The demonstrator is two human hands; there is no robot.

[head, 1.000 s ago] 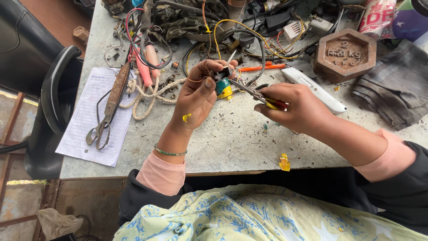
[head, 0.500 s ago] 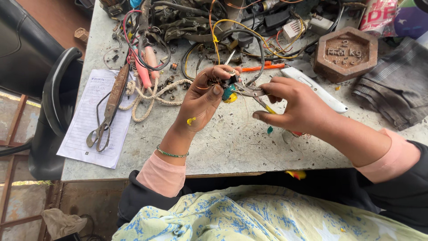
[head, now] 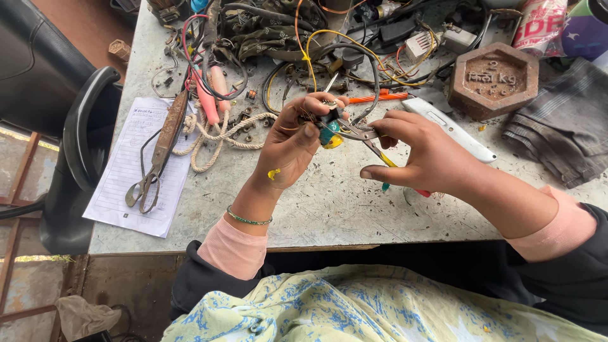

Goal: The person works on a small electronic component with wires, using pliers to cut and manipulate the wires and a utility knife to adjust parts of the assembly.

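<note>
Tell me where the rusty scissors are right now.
In the head view, the rusty scissors lie at the table's left, partly on a sheet of paper, beside the coiled rope.

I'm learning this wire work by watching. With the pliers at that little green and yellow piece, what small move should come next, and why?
Probably a gentle squeeze of the pliers. Their tips sit right at the small green and yellow piece that the left hand pinches above the table, and the right hand already grips the handles. The exact contact is too small to see, so squeeze slowly.
</note>
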